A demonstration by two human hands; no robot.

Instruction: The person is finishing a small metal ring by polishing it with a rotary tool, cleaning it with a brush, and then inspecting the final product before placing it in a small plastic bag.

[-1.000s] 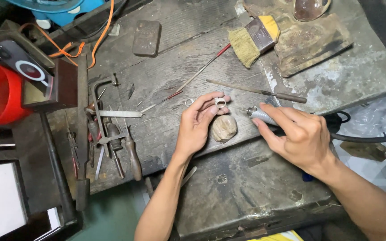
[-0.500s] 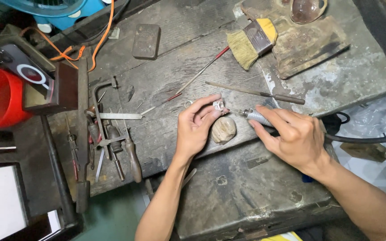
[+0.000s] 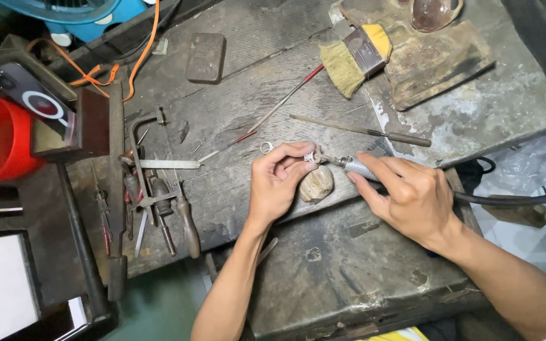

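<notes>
The left hand (image 3: 277,183) pinches a small silver ring (image 3: 311,156), while at its three o'clock the right hand (image 3: 406,196) grips a slim metal rotary handpiece (image 3: 355,167).

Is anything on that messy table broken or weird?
Nothing looks broken. The grey metal-topped workbench is stained and worn. The left hand pinches a small silver ring; the right hand holds a silver rotary handpiece against it.

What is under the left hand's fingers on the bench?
A rounded brownish lump sits on the workbench just beneath the left hand, which pinches a small metal ring. The hand covers the lump's left edge.
</notes>
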